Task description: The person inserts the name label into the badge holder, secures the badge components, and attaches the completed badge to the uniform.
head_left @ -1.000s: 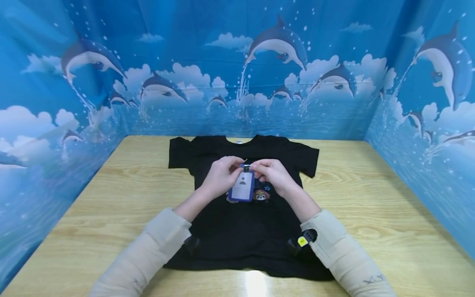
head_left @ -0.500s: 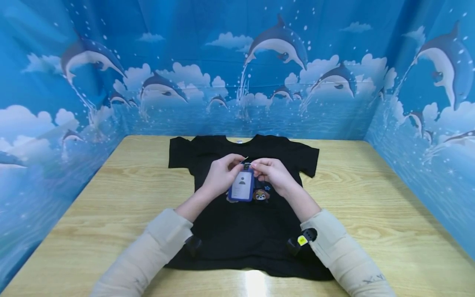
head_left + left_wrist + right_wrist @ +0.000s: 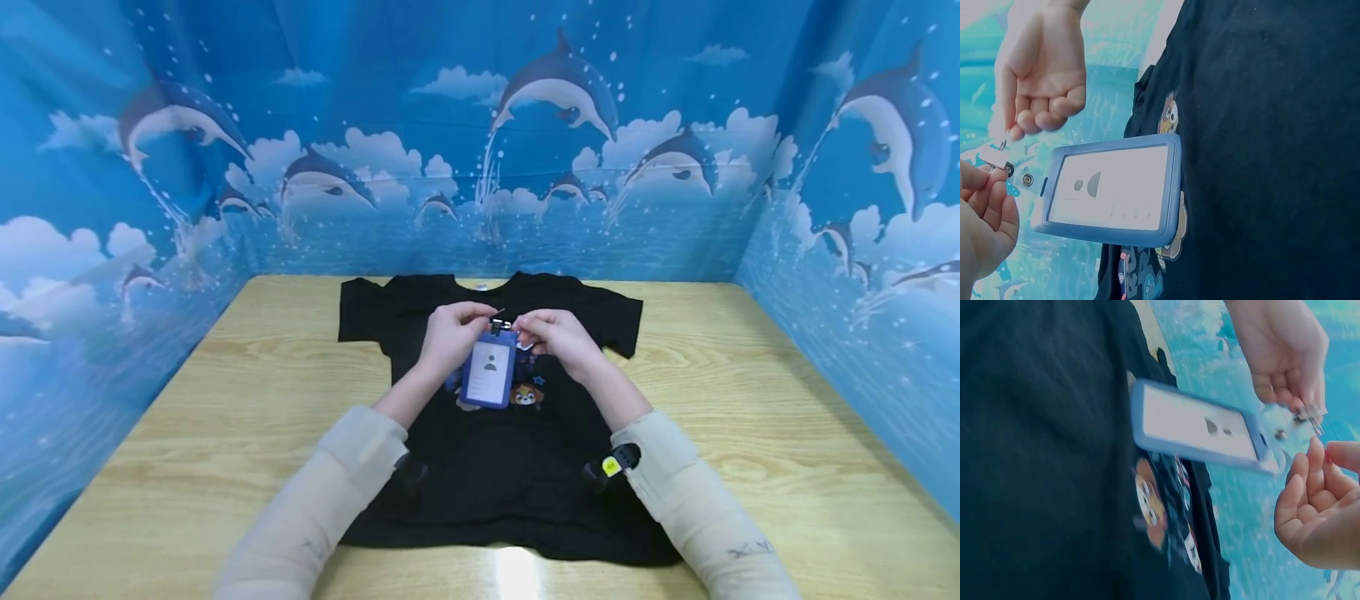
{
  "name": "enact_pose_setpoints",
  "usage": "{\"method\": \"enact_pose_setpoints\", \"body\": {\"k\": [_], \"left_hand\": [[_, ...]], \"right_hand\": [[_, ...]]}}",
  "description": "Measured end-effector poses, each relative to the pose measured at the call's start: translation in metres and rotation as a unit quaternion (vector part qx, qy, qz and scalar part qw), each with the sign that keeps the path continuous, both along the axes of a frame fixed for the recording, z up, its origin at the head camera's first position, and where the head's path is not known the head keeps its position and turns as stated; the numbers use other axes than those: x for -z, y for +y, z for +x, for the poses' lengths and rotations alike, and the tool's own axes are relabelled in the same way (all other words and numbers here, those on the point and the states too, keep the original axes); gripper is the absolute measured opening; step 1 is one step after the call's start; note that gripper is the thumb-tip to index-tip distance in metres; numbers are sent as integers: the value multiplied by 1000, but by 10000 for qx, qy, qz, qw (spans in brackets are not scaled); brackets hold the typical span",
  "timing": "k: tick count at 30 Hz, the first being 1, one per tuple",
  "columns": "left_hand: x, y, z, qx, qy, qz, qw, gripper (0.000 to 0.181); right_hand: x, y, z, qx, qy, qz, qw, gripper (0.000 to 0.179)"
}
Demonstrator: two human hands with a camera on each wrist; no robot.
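Observation:
A blue-framed ID badge holder [image 3: 489, 375] with a white card hangs over the front of a black T-shirt [image 3: 487, 467]. My left hand [image 3: 448, 337] pinches the metal badge clip [image 3: 997, 157] at the holder's top, its clear strap and snap showing in the left wrist view. Close by on the right, my right hand [image 3: 561, 337] has thumb and forefinger together at the end of the clip's thin metal part, the other fingers curled. Their exact contact is small and blurred. In the right wrist view the badge holder [image 3: 1197, 428] tilts beside the shirt's printed cartoon dog [image 3: 1149, 503].
The shirt lies spread on a wood-grain table [image 3: 750, 400], neck and sleeves toward the far edge. A blue dolphin-print curtain [image 3: 480, 150] stands behind the table and along both sides. A dark watch-like band with a yellow piece [image 3: 612, 465] sits at the right cuff.
Both hands have risen slightly, and the clip now shows more openly between them. The right fingertips have drawn a little to the right. My left forearm has shifted right.

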State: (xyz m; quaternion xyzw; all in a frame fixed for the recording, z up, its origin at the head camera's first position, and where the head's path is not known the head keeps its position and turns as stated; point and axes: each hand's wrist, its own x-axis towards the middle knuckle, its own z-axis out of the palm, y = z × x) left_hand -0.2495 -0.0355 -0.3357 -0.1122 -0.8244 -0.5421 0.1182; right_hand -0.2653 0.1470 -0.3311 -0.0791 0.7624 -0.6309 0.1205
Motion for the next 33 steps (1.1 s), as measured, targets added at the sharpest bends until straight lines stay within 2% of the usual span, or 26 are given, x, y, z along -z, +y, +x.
{"method": "enact_pose_setpoints", "body": {"k": [7,13,21,25,29,33], "left_hand": [[0,1,-14,-194,-181,11,9996,20],[2,3,-23,-265,-423,-5,9988,21],[7,7,-40,-241,-805,-11,9965,21],[11,9,-46,-251,-942,-5,9952,22],[14,10,-51,-279,-1089,-81,9936,22],[16,12,-57,-302,-1323,-128,9907,23]], "right_hand": [[-1,31,-17,531,-220,-665,9961,22],[1,55,-30,807,-388,-769,9930,21],[0,68,-46,1113,-548,-292,9918,16],[1,69,-53,1195,-580,-36,9911,26],[5,68,-61,1218,-475,511,9901,38],[6,64,-70,1234,-325,911,9876,39]]}}
